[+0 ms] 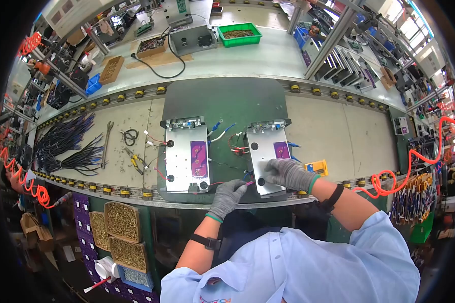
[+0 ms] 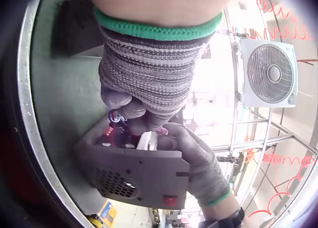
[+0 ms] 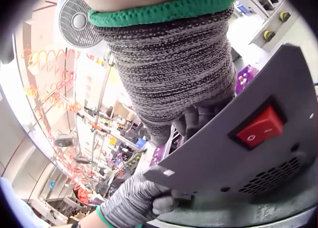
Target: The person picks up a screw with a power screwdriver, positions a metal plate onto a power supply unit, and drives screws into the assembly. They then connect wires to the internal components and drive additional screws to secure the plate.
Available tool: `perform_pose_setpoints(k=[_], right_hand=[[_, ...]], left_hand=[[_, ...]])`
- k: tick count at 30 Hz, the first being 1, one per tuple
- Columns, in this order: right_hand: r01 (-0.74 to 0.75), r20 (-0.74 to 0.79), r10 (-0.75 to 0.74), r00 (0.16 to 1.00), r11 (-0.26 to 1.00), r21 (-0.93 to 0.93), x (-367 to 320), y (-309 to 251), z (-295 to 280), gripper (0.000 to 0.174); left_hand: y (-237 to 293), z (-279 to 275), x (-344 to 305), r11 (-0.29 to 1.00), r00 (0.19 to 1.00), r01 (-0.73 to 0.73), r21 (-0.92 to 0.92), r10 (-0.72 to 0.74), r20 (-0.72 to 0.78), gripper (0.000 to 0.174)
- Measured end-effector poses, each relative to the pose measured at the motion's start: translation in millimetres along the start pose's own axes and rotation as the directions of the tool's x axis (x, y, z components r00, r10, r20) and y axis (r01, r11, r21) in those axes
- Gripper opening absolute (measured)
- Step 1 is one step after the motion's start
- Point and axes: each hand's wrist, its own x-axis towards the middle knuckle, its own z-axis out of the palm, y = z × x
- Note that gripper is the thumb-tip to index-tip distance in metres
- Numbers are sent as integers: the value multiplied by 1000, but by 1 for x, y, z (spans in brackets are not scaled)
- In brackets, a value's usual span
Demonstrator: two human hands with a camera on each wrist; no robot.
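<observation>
Two metal units lie on a dark green board, the left unit [image 1: 183, 161] and the right unit [image 1: 263, 154], each with a purple panel on top. In a grey glove, the left hand [image 1: 227, 198] pinches a thin wire with a pinkish end [image 1: 249, 183] at the right unit's near left corner. The gloved right hand [image 1: 290, 173] rests bent fingers over that unit's near end; what they grip is hidden. A dark end plate [image 2: 134, 173] with a red switch [image 3: 261, 127] hides part of both hands' fingertips in the wrist views.
Black cables [image 1: 68, 141], a wrench [image 1: 106, 144] and yellow-handled pliers [image 1: 135, 160] lie left of the board. A yellow box [image 1: 316, 167] is right of the right hand. Roller rails [image 1: 106, 189] edge the line; screw trays [image 1: 122, 221] sit at the near left.
</observation>
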Motion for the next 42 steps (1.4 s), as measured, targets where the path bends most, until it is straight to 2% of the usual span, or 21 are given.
perform_pose_setpoints(k=[1, 3, 4, 6, 7, 9, 10, 15, 17, 19, 21, 23, 25, 26, 27, 30, 33, 34, 39, 41, 42], right_hand=[[-8, 2, 8, 1000, 1000, -3, -1, 3, 2, 39], [55, 48, -49, 998, 991, -122, -2, 5, 4, 38], [3, 85, 7, 996, 993, -120, -1, 1, 3, 39], [2, 100, 12, 995, 990, -144, 1, 1, 4, 41], [9, 113, 10, 994, 986, -166, 2, 1, 3, 42], [2, 129, 21, 991, 985, -173, 3, -1, 0, 45], [0, 148, 26, 989, 985, -172, 3, -3, -1, 47], [-35, 159, 54, 986, 992, -123, 2, -6, -3, 51], [-45, 166, 66, 984, 991, -125, 2, -9, -5, 52], [-38, 158, 58, 986, 991, -128, 3, -8, -6, 53], [-53, 181, 75, 981, 991, -122, 4, -9, -7, 53], [-48, 184, 72, 980, 990, -134, 6, -5, -4, 53], [-44, 179, 70, 981, 988, -147, 10, -6, -5, 53], [-52, 201, 84, 976, 986, -160, 11, -6, -5, 53], [-60, 224, 98, 970, 983, -174, 11, -8, -5, 53], [-80, 251, 113, 961, 987, -138, 11, -12, -8, 54], [-66, 249, 95, 964, 990, -122, 8, -13, -12, 55], [-64, 249, 95, 964, 989, -133, 8, -16, -14, 55], [-55, 233, 66, 970, 997, -52, 6, -5, -7, 56], [-33, 202, 38, 979, 999, -29, 6, -1, -4, 56], [-15, 218, 30, 976, 998, -68, 7, -1, -4, 55]], left_hand=[[-2, 2, 4, 1000, 1000, 0, -6, 0, 6, 30], [-5, 6, 13, 977, 988, -156, 143, 154, 25, 31], [-4, 6, 17, 978, 988, -157, 136, 155, 27, 31], [-1, 5, 22, 996, 987, -45, -72, 55, 148, 29], [-4, 5, 23, 996, 987, -50, -78, 62, 151, 29], [-11, 5, 24, 958, 964, 19, -286, 59, 261, 28], [-13, 5, 24, 944, 951, 47, -325, 57, 303, 28], [-23, 12, 29, 960, 945, -37, -278, 125, 304, 28], [-21, 15, 32, 954, 956, 3, -299, 85, 280, 28], [-16, 10, 35, 946, 947, -18, -323, 120, 297, 29], [-11, 7, 35, 923, 926, 34, -383, 114, 359, 30], [-15, 12, 36, 917, 933, 0, -399, 144, 330, 31], [-21, 14, 39, 863, 899, 200, -464, 26, 436, 31], [-30, 21, 40, 815, 901, 206, -542, 59, 430, 32], [-30, 21, 38, 818, 899, 203, -539, 62, 433, 32], [-31, 23, 37, 716, 898, 220, -663, 117, 424, 31], [-33, 24, 42, 742, 884, 181, -645, 164, 437, 37], [-37, 25, 46, 782, 877, 176, -598, 152, 457, 38], [-32, 21, 40, 813, 886, 178, -554, 112, 449, 36], [-30, 19, 30, 736, 909, 242, -632, 56, 414, 29], [-29, 19, 29, 743, 909, 246, -623, 46, 415, 29]])
